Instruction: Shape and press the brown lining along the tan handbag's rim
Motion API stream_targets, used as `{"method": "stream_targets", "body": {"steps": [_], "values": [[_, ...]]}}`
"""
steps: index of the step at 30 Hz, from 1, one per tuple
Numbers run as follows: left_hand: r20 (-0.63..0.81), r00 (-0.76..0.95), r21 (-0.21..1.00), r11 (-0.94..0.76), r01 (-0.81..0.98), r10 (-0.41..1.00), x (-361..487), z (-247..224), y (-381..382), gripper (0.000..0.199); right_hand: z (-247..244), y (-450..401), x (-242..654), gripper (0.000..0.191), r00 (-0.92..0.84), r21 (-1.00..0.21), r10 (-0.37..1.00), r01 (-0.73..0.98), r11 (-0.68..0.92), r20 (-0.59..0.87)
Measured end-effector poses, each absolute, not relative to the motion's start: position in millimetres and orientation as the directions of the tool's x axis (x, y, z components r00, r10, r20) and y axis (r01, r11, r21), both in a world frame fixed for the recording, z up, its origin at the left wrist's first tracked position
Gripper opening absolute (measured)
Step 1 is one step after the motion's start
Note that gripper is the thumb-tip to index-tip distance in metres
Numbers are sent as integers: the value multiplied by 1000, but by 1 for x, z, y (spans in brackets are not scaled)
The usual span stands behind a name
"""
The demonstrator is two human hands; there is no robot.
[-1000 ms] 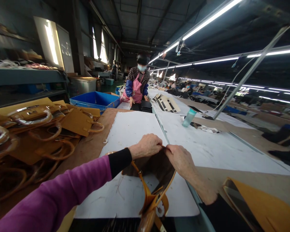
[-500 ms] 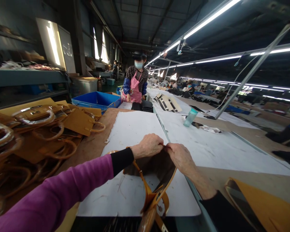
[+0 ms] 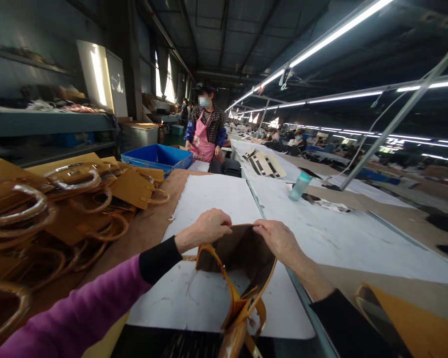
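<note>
Between my hands a mustard-tan leather handbag [image 3: 242,243] stands over the white sheet. Its dark brown lining faces me, and the white sheet shows through inside it. My left hand [image 3: 211,226] pinches the far top edge at its left part. Closed on the same edge, further right, is my right hand [image 3: 278,238], thumb and fingers pressed together. A narrow strap [image 3: 224,273] with small metal fittings runs along the near side. Toward me lies a wrapped handle [image 3: 234,338], cut off by the lower frame border.
On the left lies a heap of similar tan handbags [image 3: 78,223] with plastic-wrapped handles. A blue bin [image 3: 157,158] stands beyond it. A co-worker in a pink apron [image 3: 203,136] stands at the far end. A teal bottle [image 3: 299,186] and a tan leather piece [image 3: 406,318] are on the right.
My left hand has moved left along the bag's edge, away from my right hand, leaving a stretch of edge bare between them. The co-worker now stands more upright.
</note>
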State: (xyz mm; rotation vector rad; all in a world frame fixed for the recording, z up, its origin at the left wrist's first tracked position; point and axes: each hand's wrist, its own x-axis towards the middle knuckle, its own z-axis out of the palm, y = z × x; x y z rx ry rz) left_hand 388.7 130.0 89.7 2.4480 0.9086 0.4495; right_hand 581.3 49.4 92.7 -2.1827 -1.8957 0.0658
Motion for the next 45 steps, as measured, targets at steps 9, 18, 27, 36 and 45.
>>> {"method": "stream_targets", "body": {"steps": [9,18,27,36,45], "values": [[86,680,842,-418,341,728,379,68,135,23,91,73,596,30,-41,-568,998,823,4,-52],[-48,670,944,-186,273,741,379,64,149,21,87,70,582,29,111,-374,992,924,-84,53],[-76,712,963,-133,234,698,378,74,140,11,101,76,575,27,-34,-406,995,914,-6,-92],[-43,717,970,-142,196,696,377,61,141,15,104,94,546,24,-222,-500,946,862,78,-235],[-55,740,962,-164,221,671,372,60,146,16,94,96,545,26,-62,-426,984,904,-15,-166]]}}
